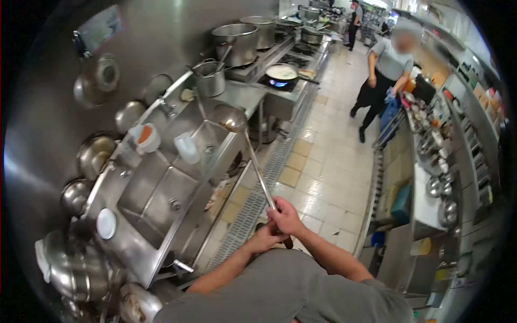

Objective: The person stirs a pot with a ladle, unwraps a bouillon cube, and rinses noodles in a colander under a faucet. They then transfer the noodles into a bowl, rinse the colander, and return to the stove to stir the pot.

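A large long-handled ladle (260,175) slants up and away from my body, its round metal bowl over the near rim of the sink. My right hand (286,216) is wrapped round the handle. Just below and to the left, my left hand (264,238) is closed round the handle's lower end, close to my grey shirt. The double steel sink (161,185) lies to my left. In it or on its divider stands a white plastic jug (187,148). A white container with something orange (145,137) sits at the sink's back edge.
Large pots (235,46) and a pan of white liquid (281,72) stand on the stove ahead. A floor grate (253,210) runs along the sink. One person (390,64) is in the aisle by the right counter, another (354,24) farther back. Metal bowls (97,156) line the left wall.
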Tool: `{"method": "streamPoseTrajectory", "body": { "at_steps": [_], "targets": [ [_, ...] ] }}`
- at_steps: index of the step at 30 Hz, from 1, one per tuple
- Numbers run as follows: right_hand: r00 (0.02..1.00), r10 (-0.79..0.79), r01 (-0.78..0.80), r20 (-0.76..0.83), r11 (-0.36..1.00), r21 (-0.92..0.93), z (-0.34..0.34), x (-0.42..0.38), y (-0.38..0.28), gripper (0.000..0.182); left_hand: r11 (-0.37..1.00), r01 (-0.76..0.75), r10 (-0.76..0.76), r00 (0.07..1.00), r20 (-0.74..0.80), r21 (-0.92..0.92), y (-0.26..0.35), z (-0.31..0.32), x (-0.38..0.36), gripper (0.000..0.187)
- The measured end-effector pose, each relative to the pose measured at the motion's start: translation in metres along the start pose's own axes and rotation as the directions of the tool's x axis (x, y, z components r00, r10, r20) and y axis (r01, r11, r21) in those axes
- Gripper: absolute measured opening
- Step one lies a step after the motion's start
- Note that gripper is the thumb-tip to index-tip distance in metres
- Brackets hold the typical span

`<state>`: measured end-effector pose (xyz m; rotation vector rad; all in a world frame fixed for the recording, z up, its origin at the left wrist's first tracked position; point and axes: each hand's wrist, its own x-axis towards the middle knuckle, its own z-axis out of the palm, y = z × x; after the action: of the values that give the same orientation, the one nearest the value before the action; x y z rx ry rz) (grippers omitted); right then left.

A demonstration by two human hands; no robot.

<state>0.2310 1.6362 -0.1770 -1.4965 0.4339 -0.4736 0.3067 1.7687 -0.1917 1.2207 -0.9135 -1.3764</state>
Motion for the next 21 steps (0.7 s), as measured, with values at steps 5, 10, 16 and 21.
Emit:
{"method": "streamPoseTrajectory", "body": {
  "at_steps": [5,10,16,21],
  "targets": [
    [0.98,-0.024,-0.079,-0.198,0.863,-0.5,-0.125,0.047,0.004,0.033,0.904,0.145,-0.202,0.974,0.102,0.402,0.044,-0.063,0.121,0.039],
    [0.717,0.482,-0.644,-0.504,0.735,-0.212,-0.229,0.027,0.025,0.02,0.967,-0.032,0.014,0.997,0.071,0.254,0.078,-0.123,0.227,0.037],
    [0.623,0.539,-0.708,-0.567,0.697,-0.115,-0.34,0.064,0.061,0.016,0.93,0.304,-0.251,0.936,-0.247,0.207,-0.021,-0.241,0.363,0.032],
    [0.759,0.436,-0.58,-0.483,0.79,-0.199,-0.455,0.213,0.001,0.019,0.392,0.853,-0.6,0.521,-0.607,0.345,-0.153,-0.33,0.324,0.043]
  ]
}}
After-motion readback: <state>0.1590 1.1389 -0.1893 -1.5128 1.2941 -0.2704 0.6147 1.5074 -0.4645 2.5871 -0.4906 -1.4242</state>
